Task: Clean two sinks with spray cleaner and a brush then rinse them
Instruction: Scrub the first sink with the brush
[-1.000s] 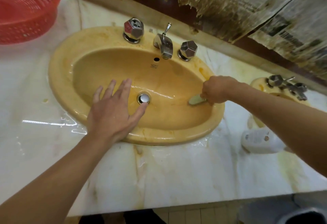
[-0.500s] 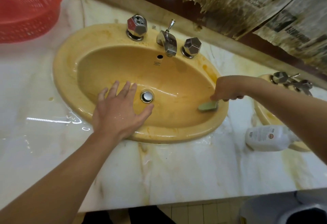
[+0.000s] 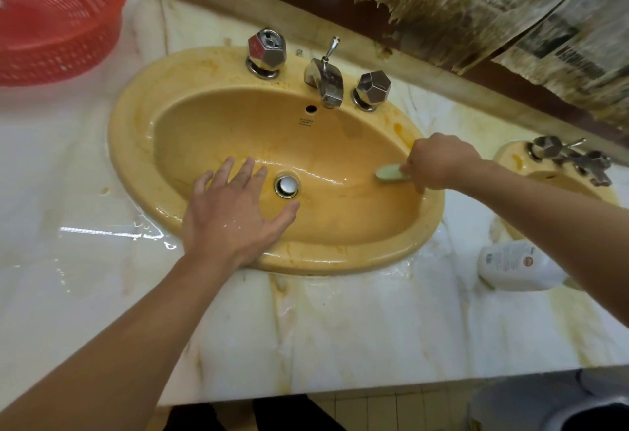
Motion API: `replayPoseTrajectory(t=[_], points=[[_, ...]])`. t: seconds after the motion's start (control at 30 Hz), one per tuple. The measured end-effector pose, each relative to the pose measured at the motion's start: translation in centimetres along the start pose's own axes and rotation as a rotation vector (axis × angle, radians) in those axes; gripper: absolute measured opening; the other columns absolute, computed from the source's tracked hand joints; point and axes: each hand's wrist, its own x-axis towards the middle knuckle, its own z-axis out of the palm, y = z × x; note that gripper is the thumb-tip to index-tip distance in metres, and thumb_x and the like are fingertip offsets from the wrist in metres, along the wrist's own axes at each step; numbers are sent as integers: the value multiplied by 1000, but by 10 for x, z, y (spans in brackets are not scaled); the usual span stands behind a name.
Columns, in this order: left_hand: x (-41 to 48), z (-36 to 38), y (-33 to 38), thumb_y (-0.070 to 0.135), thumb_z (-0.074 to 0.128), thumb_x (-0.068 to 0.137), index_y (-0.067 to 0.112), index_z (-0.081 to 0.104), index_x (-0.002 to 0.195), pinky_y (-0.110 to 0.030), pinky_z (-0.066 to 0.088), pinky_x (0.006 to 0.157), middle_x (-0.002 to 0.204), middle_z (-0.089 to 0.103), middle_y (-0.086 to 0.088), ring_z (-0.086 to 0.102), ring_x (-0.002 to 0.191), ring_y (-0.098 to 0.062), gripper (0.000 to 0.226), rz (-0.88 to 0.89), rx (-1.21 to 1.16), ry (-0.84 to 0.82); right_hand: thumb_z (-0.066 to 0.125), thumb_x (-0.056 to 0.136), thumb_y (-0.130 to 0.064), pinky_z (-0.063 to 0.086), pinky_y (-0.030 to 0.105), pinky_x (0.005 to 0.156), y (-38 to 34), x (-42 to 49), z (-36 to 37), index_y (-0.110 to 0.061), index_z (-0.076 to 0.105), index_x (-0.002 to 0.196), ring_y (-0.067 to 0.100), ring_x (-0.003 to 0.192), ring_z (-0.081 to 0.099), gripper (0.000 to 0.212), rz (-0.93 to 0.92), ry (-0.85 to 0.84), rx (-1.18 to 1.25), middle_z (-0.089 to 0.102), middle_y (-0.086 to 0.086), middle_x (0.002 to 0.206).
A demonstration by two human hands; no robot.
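Yellow sink point(image 3: 143, 144), wet. My left hand point(image 3: 231, 216) spread over near slope of bowl, fingers straight, holding nothing, thumb near drain point(image 3: 286, 186). My right hand point(image 3: 439, 161) clenched round pale green brush point(image 3: 389, 172), brush head down on right wall of bowl. White bottle point(image 3: 510, 265) lying on marble counter point(image 3: 340, 328), just beside 2nd sink point(image 3: 510, 158). Red basket point(image 3: 51, 22) far left.

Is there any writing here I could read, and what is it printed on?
Nothing can be read for certain.
Mark in the sink, below the overflow hole: too small to read.
Label on the white bottle: blurred, unreadable.
Newspaper on the wall: headline and print blurred, unreadable.
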Motion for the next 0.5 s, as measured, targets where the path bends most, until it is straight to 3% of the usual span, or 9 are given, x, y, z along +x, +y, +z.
replayPoseTrajectory(t=[0.03, 0.13, 0.27, 0.37, 0.47, 0.5], points=[[0, 0, 0, 86, 4, 82, 34, 32, 156, -41, 15, 122, 167, 21, 10, 11, 155, -14, 95, 1, 4, 0, 53, 99, -48, 46, 31, 58, 0, 1, 1, -10, 59, 84, 19, 62, 52, 41, 2, 28, 18, 54, 5, 75], [-1, -1, 1, 86, 5, 81, 33, 35, 155, -40, 17, 121, 166, 24, 10, 12, 155, -14, 95, -3, 5, 8, 55, 98, -45, 40, 28, 52, -7, 4, 4, -9, 56, 67, 18, 50, 48, 48, -24, -156, 44, 53, 4, 60], [-1, -1, 2, 86, 6, 81, 33, 36, 154, -40, 17, 120, 166, 25, 10, 13, 155, -14, 94, -5, 6, 4, 52, 100, -46, 42, 30, 55, -10, 6, 7, -14, 56, 81, 18, 61, 50, 37, -16, 29, 9, 53, 4, 75], [0, -1, 1, 85, 12, 85, 33, 34, 155, -40, 17, 120, 166, 23, 11, 12, 155, -14, 90, -11, 7, -4, 53, 99, -46, 43, 30, 54, -11, 11, 10, -9, 57, 68, 18, 51, 49, 48, -47, -169, 40, 55, 4, 60], [0, -1, 1, 85, 14, 86, 33, 34, 155, -39, 16, 119, 166, 23, 11, 11, 155, -13, 89, -6, 6, -7, 51, 99, -49, 43, 31, 57, -10, 13, 11, -12, 59, 87, 19, 63, 50, 40, -15, 33, 46, 53, 4, 76], [0, 0, 1, 85, 12, 85, 33, 34, 155, -39, 17, 119, 166, 23, 11, 11, 155, -13, 89, -6, 8, -2, 51, 99, -49, 44, 31, 57, -9, 15, 12, -11, 60, 89, 18, 63, 50, 40, -27, -9, 53, 53, 4, 76]])
